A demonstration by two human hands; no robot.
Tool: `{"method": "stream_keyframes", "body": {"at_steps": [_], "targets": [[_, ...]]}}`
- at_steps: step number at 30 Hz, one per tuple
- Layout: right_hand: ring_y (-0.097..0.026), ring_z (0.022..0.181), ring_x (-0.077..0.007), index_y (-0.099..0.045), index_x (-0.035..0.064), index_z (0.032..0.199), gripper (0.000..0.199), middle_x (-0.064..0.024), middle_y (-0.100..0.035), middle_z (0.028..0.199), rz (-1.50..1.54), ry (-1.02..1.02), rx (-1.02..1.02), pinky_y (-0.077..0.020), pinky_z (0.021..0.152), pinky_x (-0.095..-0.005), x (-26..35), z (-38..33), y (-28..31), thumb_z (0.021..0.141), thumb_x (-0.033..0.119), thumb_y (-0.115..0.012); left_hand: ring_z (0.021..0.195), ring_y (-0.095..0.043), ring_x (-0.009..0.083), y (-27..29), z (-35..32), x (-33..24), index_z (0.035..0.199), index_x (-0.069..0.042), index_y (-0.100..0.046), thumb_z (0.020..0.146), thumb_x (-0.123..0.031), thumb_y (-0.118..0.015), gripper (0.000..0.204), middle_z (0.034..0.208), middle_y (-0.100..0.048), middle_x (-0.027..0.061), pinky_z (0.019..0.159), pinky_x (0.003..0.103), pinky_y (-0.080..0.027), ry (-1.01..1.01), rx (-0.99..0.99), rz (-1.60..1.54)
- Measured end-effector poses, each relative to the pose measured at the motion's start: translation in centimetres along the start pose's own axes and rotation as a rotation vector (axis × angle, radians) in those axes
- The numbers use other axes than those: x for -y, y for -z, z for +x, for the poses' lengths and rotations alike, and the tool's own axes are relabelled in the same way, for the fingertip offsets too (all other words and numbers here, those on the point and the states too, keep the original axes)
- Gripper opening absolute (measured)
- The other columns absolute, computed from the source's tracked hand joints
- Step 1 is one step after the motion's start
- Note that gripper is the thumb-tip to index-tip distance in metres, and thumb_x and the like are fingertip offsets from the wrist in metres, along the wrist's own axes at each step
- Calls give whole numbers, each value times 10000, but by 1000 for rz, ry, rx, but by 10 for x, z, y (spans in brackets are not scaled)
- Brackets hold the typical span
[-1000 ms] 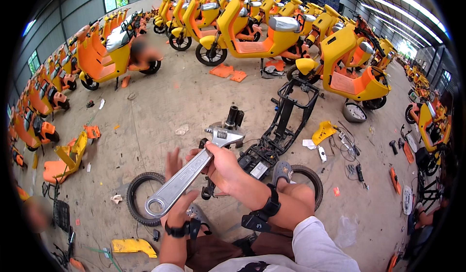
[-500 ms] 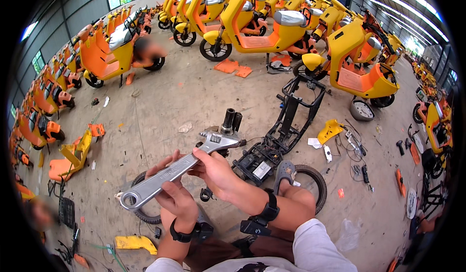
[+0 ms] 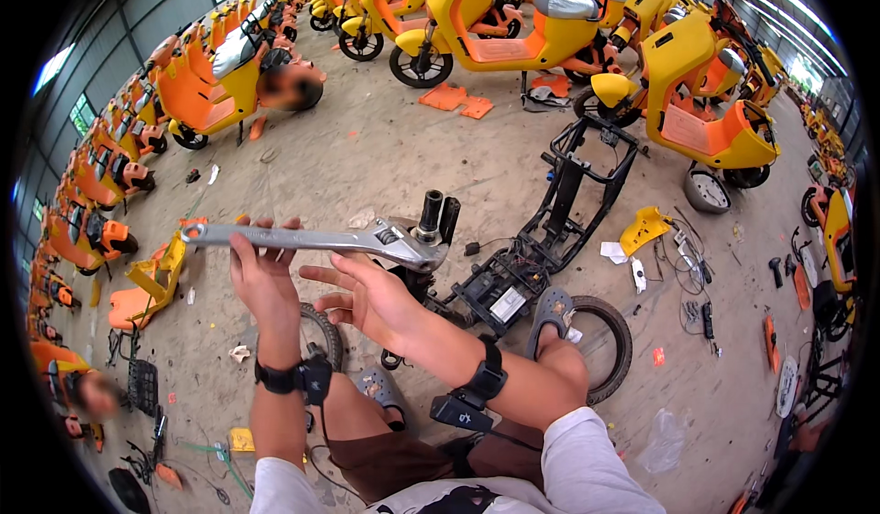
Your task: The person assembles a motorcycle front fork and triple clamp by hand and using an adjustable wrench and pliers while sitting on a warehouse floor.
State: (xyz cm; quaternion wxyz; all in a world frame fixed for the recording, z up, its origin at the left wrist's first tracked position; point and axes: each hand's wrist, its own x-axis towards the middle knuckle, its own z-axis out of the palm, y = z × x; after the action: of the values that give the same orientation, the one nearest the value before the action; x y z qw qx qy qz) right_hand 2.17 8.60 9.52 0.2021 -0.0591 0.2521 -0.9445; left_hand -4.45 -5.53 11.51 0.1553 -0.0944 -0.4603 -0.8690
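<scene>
Wrench point(image 3: 316, 238) lies about level, ring end left, head right at the foot of the upright tube point(image 3: 432, 210); can't tell if it's seated. Left hand point(image 3: 263, 280) has fingers curled round the handle near the ring end. Right hand point(image 3: 378, 305) is loosely spread, nothing gripped, near the head. I'd seat the jaws snug and square before loading, right hand steadying the head

The wrench point(image 3: 302, 238) is smooth, silvery metal with a soft shine. The bare frame point(image 3: 569, 184) looks like dark, dull metal. Glossy yellow plastic clads the near scooter point(image 3: 674, 74). The tyre point(image 3: 625, 349) is matt rubber, the bag point(image 3: 662, 441) crinkled clear plastic, the shorts point(image 3: 376, 464) matt brown cloth, the floor point(image 3: 367, 161) rough, dusty concrete.
</scene>
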Motion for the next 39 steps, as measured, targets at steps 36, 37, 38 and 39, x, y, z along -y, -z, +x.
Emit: {"method": "stream_keyframes", "body": {"at_steps": [36,37,38,39], "targets": [[-473,1030,-119,-496,-32,1207,457,-84,-545,1151,-387,376,-202,-376,910,-276,-103,0,-38,997,369,-428,1073,-522,417,21,-20,-75,1194,8,-353,1014,-399,-180,477,1136,-465,170,994,606,-400,59,-404,-194],[-472,1012,-113,-507,-28,1188,434,-78,-544,1141,-394,385,-246,-376,910,-273,-111,-6,-41,1005,354,-414,1119,-498,424,30,-37,-75,1245,11,-308,1014,-401,-204,483,1167,-454,174,1022,586,-386,88,-321,-238],[-486,1043,-134,-517,-19,1128,348,-99,-549,1170,-455,399,-422,-365,945,-279,-110,-9,-36,1017,282,-383,1165,-474,418,-1,-65,-66,1276,24,-275,1014,-397,-242,497,1226,-446,191,1042,552,-374,10,-300,-116],[-495,1050,-146,-507,-19,1134,332,-110,-549,1179,-330,511,-418,-371,950,-288,-112,-14,-47,1016,263,-376,1200,-458,395,11,-84,-68,1287,24,-276,1010,-374,-314,486,1292,-425,213,1045,532,-368,-14,-148,-145]]}}
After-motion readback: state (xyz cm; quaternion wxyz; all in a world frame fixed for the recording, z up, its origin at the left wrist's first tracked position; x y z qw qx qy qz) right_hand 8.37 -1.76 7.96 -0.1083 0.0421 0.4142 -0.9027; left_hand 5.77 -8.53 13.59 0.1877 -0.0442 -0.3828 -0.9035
